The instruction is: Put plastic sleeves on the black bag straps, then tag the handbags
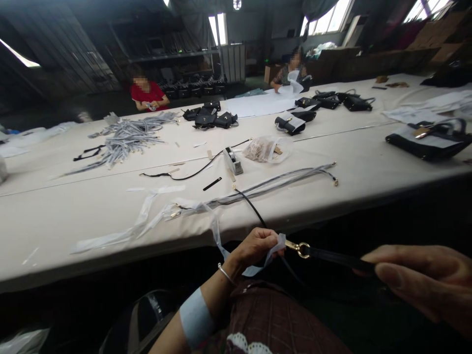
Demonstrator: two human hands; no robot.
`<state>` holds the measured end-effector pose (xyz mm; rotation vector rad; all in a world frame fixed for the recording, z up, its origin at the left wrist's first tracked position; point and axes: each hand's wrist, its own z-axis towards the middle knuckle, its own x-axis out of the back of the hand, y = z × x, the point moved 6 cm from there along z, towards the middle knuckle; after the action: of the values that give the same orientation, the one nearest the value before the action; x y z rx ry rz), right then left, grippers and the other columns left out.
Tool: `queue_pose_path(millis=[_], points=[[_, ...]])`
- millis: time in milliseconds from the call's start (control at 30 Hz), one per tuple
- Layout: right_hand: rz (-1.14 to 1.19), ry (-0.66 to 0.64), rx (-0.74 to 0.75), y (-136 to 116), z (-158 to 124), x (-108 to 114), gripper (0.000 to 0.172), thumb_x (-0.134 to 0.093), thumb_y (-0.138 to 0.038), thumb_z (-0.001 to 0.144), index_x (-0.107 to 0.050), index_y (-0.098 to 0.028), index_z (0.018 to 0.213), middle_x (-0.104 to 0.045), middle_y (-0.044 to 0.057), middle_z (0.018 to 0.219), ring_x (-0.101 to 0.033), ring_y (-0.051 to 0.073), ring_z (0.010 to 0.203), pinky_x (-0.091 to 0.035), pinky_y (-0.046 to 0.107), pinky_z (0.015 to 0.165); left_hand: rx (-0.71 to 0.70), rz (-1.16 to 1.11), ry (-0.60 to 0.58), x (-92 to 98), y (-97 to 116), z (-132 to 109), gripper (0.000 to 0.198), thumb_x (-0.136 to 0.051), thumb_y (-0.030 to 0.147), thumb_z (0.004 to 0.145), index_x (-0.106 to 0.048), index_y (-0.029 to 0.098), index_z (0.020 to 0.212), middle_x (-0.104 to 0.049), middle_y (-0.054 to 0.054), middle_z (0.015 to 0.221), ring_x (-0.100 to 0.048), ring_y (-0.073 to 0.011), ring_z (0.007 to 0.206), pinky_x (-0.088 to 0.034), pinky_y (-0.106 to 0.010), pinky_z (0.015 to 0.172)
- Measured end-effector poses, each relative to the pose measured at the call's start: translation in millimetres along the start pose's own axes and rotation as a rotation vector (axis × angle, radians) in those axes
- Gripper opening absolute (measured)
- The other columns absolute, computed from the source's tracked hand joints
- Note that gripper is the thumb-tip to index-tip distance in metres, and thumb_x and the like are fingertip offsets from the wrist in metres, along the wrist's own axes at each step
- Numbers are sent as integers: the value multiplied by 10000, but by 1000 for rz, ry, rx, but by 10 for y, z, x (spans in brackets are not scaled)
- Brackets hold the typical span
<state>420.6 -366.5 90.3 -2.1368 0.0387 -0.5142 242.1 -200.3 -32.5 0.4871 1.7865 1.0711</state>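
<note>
Where the table's near edge drops away: left hand [260, 244] pinches the slim black leather-look strap [337, 257] and a translucent white film strip [281, 242] beside a gold metal clasp [294, 245].
Right hand [420, 280]: grips the strap, stretched over dark open space.
Table: long, cream-covered [92, 211]; grey-wrapped straps [276, 182] near the edge.
Room: dim; red-shirted person [149, 96] at the far side.
</note>
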Motion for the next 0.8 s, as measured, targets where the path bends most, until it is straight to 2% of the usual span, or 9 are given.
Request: queue_pose_path(millis=[67, 167, 233, 300, 500, 700, 800], points=[[80, -142, -62, 3, 17, -57, 616, -713, -745, 606, -746, -201, 895, -509, 43, 522, -432, 156, 449, -277, 258, 417, 14, 4, -24, -12, -7, -12, 544, -816, 639, 631, -684, 114, 681, -642, -48, 615, -530, -116, 555, -362, -227, 533], [58, -191, -55, -104, 36, -118, 622, -737, -738, 591, -753, -198, 899, -454, 10, 489, -341, 105, 416, -209, 220, 398, 17, 9, -62, -26, 1, -43, 548, -817, 641, 629, -701, 109, 685, -652, -54, 619, -547, -122, 565, -371, -227, 529], [-7, -200, -19, -195, 42, -178, 619, -727, -742, 609, -760, -191, 890, -399, -12, 462, -295, 87, 406, -173, 208, 390, 22, 25, -100, -32, -1, -66, 548, -815, 639, 634, -707, 104, 684, -665, -63, 640, -558, -124, 580, -382, -224, 536], [-57, -216, 16, -271, 45, -242, 603, -710, -740, 644, -763, -186, 876, -395, -12, 469, -305, 87, 414, -179, 204, 387, 33, 34, -127, -24, -13, -87, 546, -821, 633, 630, -715, 101, 694, -679, -72, 666, -568, -128, 595, -390, -223, 543], [-70, -266, -3, -302, 75, -341, 603, -690, -756, 658, -755, -185, 840, -413, -5, 515, -332, 91, 451, -221, 200, 396, 75, 17, -112, 43, -38, -138, 547, -859, 612, 583, -730, 96, 711, -691, -88, 706, -584, -144, 635, -407, -243, 610], [-91, -156, 23, -295, 64, -191, 592, -698, -742, 654, -755, -186, 850, -480, 25, 503, -390, 124, 442, -250, 224, 380, 126, 33, -45, 149, -87, -178, 606, -874, 639, 518, -730, 89, 726, -682, -80, 684, -543, -129, 584, -360, -249, 594], [-89, -185, 28, -303, 36, -202, 602, -679, -751, 664, -755, -181, 842, -511, 43, 526, -423, 139, 458, -287, 235, 391, 134, 75, -60, 161, -106, -193, 642, -845, 679, 530, -735, 83, 740, -677, -81, 674, -489, -109, 544, -309, -244, 551]])
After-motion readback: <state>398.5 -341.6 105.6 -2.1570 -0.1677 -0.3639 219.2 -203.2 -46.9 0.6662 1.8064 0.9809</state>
